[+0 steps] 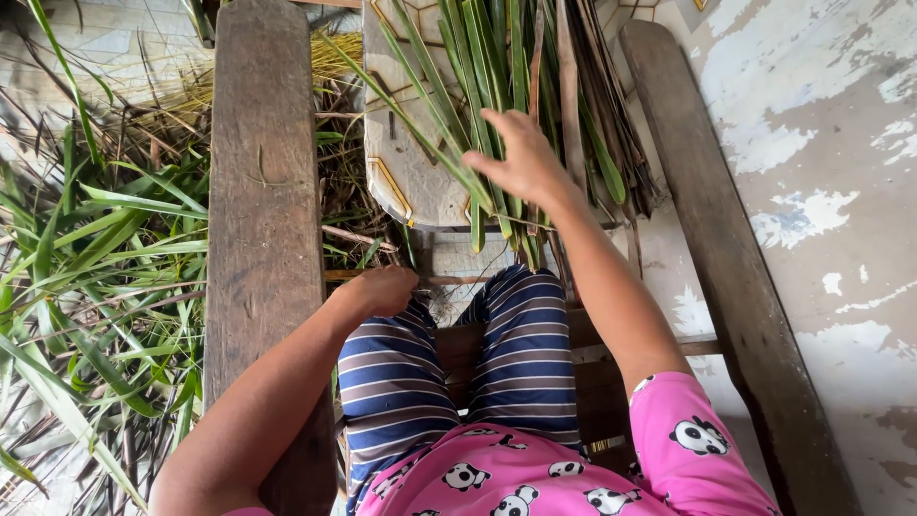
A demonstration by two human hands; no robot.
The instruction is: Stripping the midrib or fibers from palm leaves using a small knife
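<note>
Left hand (382,290), curled at the knee, grip unclear; right hand (521,162), fingers spread, presses leaf strips (478,86) running twelve-to-six, nearer them.

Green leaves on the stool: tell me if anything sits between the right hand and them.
Nothing visible does. The right hand already rests on the green leaves lying over the stool.

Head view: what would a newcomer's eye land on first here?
Probably the right hand, spread over a bundle of long green leaves lying on a stool at top centre. Next, the bright pink sleeve at the bottom. The left hand rests closed at the knee, beside a weathered wooden plank.
</note>
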